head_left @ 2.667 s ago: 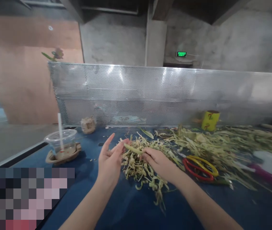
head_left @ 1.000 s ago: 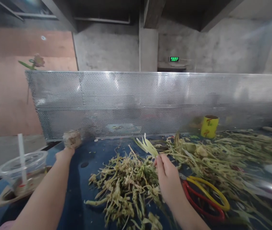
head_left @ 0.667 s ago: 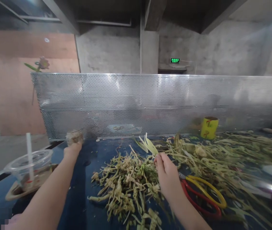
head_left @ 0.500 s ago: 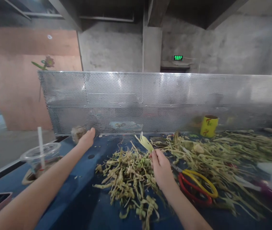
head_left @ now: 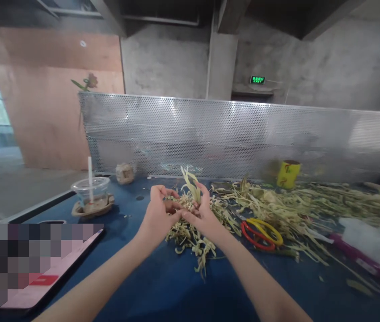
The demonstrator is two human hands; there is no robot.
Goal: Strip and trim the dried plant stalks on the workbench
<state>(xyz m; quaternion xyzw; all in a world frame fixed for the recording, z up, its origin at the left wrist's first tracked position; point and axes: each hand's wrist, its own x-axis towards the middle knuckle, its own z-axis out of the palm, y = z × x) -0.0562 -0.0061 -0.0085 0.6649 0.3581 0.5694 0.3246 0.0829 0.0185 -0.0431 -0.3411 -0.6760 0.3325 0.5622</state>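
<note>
Over a pile of shrivelled, pale green plant trimmings (head_left: 190, 243), my two hands come together. My right hand (head_left: 206, 219) grips a pale yellow-green leafy sprig (head_left: 191, 184), its split tips pointing up and its index finger raised beside it. My left hand (head_left: 158, 212) is curled in from the left, thumb and fingertips drawn close by the right thumb. What lies between the left fingertips is too small to make out. Red-and-yellow-handled scissors (head_left: 262, 233) lie right of my right hand, blades partly under plant matter.
A plastic cup with a straw (head_left: 91, 192) sits in a cardboard holder at left, near a wrapped lump (head_left: 124, 173) and a pink-edged tablet-like object (head_left: 65, 264). Long leafy stems (head_left: 287, 205), a yellow roll (head_left: 289, 174) and a purple-and-clear package (head_left: 364, 255) lie right. A perforated metal screen (head_left: 176, 134) stands behind.
My left hand has come back from the far left to meet my right hand. The sprig has shifted slightly left and stands more upright. The view has turned left.
</note>
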